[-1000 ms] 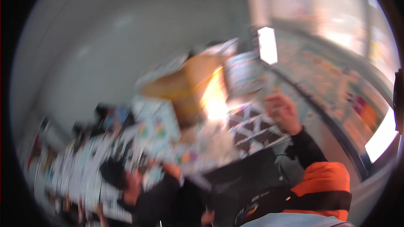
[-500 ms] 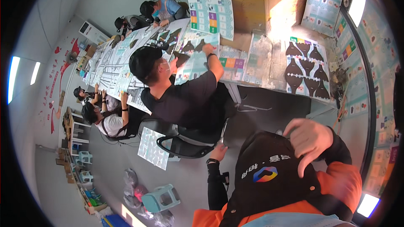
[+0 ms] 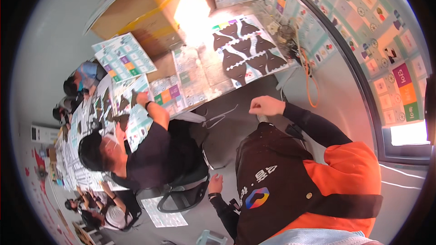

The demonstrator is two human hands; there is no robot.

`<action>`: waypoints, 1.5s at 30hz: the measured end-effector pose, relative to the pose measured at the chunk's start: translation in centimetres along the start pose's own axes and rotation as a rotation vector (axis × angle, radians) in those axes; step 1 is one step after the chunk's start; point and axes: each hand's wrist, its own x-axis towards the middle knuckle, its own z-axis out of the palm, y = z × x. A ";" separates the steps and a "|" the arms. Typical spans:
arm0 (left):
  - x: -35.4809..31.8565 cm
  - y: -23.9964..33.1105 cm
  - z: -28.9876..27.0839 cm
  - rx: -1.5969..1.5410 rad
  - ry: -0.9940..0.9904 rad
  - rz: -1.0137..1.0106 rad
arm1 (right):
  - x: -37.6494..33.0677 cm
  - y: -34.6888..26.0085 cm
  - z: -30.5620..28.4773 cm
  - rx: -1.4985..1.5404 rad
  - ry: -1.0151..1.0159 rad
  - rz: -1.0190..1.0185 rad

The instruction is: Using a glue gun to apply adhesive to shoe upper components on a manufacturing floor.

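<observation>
One white sheet [image 3: 247, 53] bearing rows of flared, dark brown shapes is lying on the desk [image 3: 213, 75], upper centre. Apart from it, the person's two hands are showing: the right hand [image 3: 268, 105], centre, is curling loosely closed; the left hand's [image 3: 215, 184] state, lower centre, I cannot tell. One cardboard box [image 3: 141, 25] is standing upper left; one orange cable [image 3: 313, 95] is hanging upper right; one seated co-worker [image 3: 152, 156] is blocking part of the desk, left.

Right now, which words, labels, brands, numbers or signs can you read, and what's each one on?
I won't copy wording, but print shows here:
Dark apron: white lettering beside a multicoloured emblem.
Printed panel at right: white characters on purple, orange and green blocks.
Upper-left sheet: coloured blocks, print too small to read.
Red wall marks: too small.
</observation>
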 end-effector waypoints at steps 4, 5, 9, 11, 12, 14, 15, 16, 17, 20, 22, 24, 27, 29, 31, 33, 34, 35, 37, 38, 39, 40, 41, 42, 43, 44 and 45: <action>3.3 2.7 0.7 -0.125 -0.033 0.020 | 4.7 14.8 -3.2 0.530 0.244 0.366; 4.0 2.7 1.0 -0.165 -0.028 0.036 | 5.7 16.8 -4.3 0.603 0.390 0.389; 7.1 12.2 0.4 0.018 -0.125 0.004 | 9.8 26.9 -10.5 0.161 0.879 0.487; 9.8 15.7 1.1 0.220 -0.126 0.100 | 10.6 29.5 -12.7 -0.126 1.025 0.523; 10.3 18.0 1.6 0.222 -0.117 0.064 | 12.0 29.2 -13.8 -0.235 1.100 0.652; 12.1 26.4 2.5 0.204 -0.050 0.223 | 12.4 30.6 -15.6 -0.350 1.144 0.821; 13.5 30.0 3.0 0.161 -0.075 0.241 | 12.2 31.7 -16.6 -0.488 1.151 0.849; 15.3 33.8 3.6 0.115 -0.099 0.261 | 12.0 33.0 -17.5 -0.630 1.155 0.871; 17.2 37.8 4.6 0.139 -0.090 0.340 | 11.5 35.3 -18.8 -0.630 1.134 0.897; 23.0 48.8 8.6 0.167 -0.148 0.470 | 9.4 39.4 -20.6 -0.573 0.822 0.876; 27.4 51.0 11.8 0.094 -0.007 0.660 | 10.7 34.0 -22.7 -0.705 0.717 0.768; 30.0 55.9 14.2 0.160 -0.102 0.667 | 9.4 32.2 -25.1 -0.601 0.675 0.815; 34.2 58.1 18.0 0.173 -0.167 0.702 | 6.8 30.6 -26.5 -0.463 0.740 0.519; 35.7 58.7 19.2 0.289 -0.115 0.781 | 5.6 26.4 -26.7 0.435 0.579 0.691; 36.3 59.7 19.9 0.355 -0.147 0.759 | 5.1 21.9 -28.1 0.555 0.424 0.681; 36.5 60.2 20.4 0.437 -0.137 0.749 | 6.0 20.5 -27.0 0.676 0.272 0.670; 36.6 60.2 20.5 0.423 -0.150 0.749 | 6.8 20.9 -25.5 0.691 0.356 0.594; 36.7 60.3 20.4 0.412 -0.163 0.745 | 7.3 21.2 -24.6 0.703 0.438 0.515; 37.0 60.2 20.1 0.403 -0.170 0.718 | 8.7 21.6 -24.9 0.575 0.325 0.547; 37.0 60.2 20.0 0.399 -0.191 0.692 | 9.3 21.7 -25.0 0.451 0.224 0.566; 37.0 60.2 19.9 0.391 -0.211 0.674 | 9.8 21.6 -24.9 0.444 0.220 0.571; 37.0 60.3 19.8 0.383 -0.213 0.670 | 10.1 21.6 -24.6 0.487 0.264 0.592; 37.1 60.3 19.6 0.381 -0.214 0.668 | 10.5 21.6 -24.3 0.531 0.309 0.612; 37.0 60.4 19.6 0.377 -0.218 0.666 | 10.8 21.3 -24.1 0.526 0.306 0.618; 37.1 60.4 19.6 0.371 -0.221 0.663 | 11.1 21.1 -24.0 0.540 0.372 0.629; 37.2 60.5 19.5 0.366 -0.232 0.658 | 11.3 20.8 -24.0 0.555 0.439 0.639; 37.3 60.5 19.4 0.362 -0.239 0.653 | 11.5 20.6 -24.4 0.552 0.435 0.641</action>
